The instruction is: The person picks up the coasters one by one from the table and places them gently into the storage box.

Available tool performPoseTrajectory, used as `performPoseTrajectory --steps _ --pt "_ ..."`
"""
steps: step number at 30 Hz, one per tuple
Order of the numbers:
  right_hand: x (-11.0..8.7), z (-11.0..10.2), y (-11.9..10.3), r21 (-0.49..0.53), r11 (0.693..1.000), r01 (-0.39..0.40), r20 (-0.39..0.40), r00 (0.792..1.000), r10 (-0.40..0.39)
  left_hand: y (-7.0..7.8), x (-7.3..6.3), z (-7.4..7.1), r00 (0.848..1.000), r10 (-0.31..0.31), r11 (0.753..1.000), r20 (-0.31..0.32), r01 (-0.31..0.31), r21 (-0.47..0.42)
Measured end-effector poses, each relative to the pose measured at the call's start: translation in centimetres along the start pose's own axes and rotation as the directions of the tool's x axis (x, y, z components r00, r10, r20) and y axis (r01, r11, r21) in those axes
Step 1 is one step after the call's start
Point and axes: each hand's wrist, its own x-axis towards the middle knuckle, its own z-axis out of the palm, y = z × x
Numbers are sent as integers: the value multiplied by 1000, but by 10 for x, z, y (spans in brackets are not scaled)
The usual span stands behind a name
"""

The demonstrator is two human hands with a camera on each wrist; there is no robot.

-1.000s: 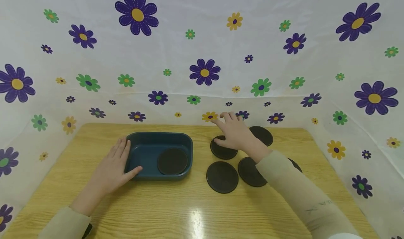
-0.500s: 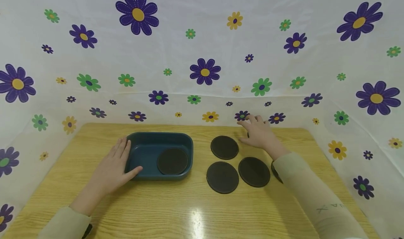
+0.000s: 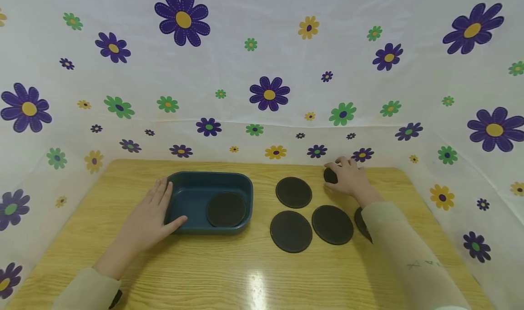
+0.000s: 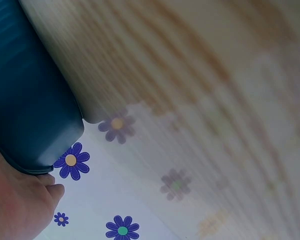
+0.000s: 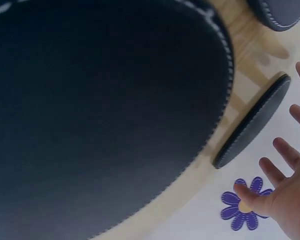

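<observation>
My left hand (image 3: 147,214) rests along the left side of a dark blue tray (image 3: 186,205), fingers straight and thumb over the near rim. One round black coaster (image 3: 226,210) lies inside the tray at its right. On the right, my right hand (image 3: 350,178) is over the farthest coaster (image 3: 330,175), partly covering it. The right wrist view has that hand's fingers (image 5: 285,152) spread beside a stitched coaster (image 5: 252,122), with no grip visible. In the left wrist view, the tray (image 4: 35,95) stands against my left hand (image 4: 20,205).
Several more coasters lie flat on the wooden table (image 3: 196,269) right of the tray: a back one (image 3: 294,192), a front one (image 3: 291,231), a middle one (image 3: 332,225), and one (image 3: 362,223) partly under the right sleeve. Flowered cloth (image 3: 229,64) walls the back and sides.
My right hand has moved right, from above the back coaster to the farthest one, and come lower. The left hand and tray stay put; the head view has shifted slightly.
</observation>
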Motion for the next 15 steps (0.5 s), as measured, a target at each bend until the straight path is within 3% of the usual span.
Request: performPoseTrajectory --steps 15 --pt "3 13 15 107 993 -51 43 998 47 2 0 0 1000 0 1000 -16 0 -6"
